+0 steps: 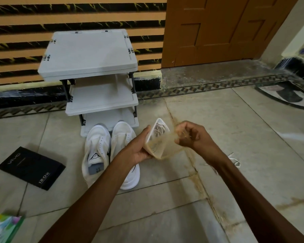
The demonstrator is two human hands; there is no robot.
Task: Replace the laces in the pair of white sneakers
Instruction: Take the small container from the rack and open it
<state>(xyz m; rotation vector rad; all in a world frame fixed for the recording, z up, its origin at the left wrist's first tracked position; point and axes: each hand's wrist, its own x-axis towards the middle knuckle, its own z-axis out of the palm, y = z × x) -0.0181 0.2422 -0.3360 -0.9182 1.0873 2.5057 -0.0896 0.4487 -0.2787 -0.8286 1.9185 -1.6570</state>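
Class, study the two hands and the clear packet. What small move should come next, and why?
Probably reach in and draw out the pale coiled laces. The left hand grips the clear plastic packet, the right hand pinches its stretched mouth, the laces sit inside, and the pair of white sneakers looks unlaced.

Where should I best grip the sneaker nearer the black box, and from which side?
Grip the sneaker at its heel collar, coming from above on the near side: the heel end lies nearest and the mouth opens upward.
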